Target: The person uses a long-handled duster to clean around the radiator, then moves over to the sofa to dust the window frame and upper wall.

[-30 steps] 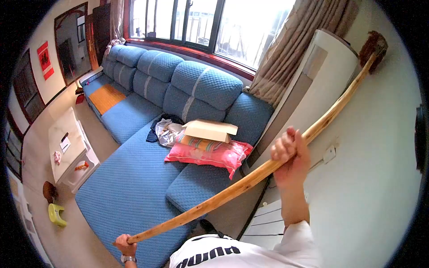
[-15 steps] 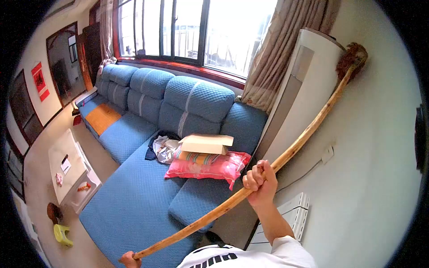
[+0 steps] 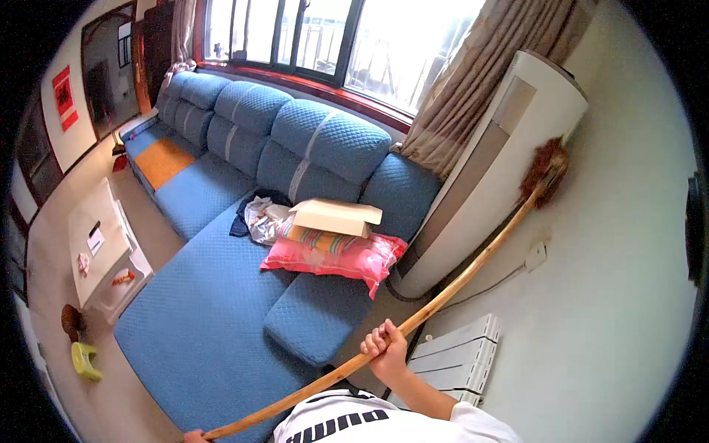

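Note:
A long wooden pole (image 3: 465,277) runs diagonally from the bottom left up to the right. Its far end carries a reddish-brown bristly head (image 3: 545,173), close to the wall and the right side of the tall white cabinet-like unit (image 3: 509,140). My right hand (image 3: 385,350) is wrapped round the pole's middle, in front of the white radiator (image 3: 458,358). At the bottom edge my left hand (image 3: 195,436) grips the lower end, only partly in view.
A blue sofa (image 3: 199,310) bears a pink pillow (image 3: 340,262), an open cardboard box (image 3: 332,216) and crumpled clothes (image 3: 264,219). At left stand a low table (image 3: 100,244) and a green stool (image 3: 86,362). A wall socket (image 3: 536,255) with a cable is at right.
The bristly head has come down along the wall beside the white unit. My right hand has moved down and left with the pole, and my left hand has sunk toward the bottom edge.

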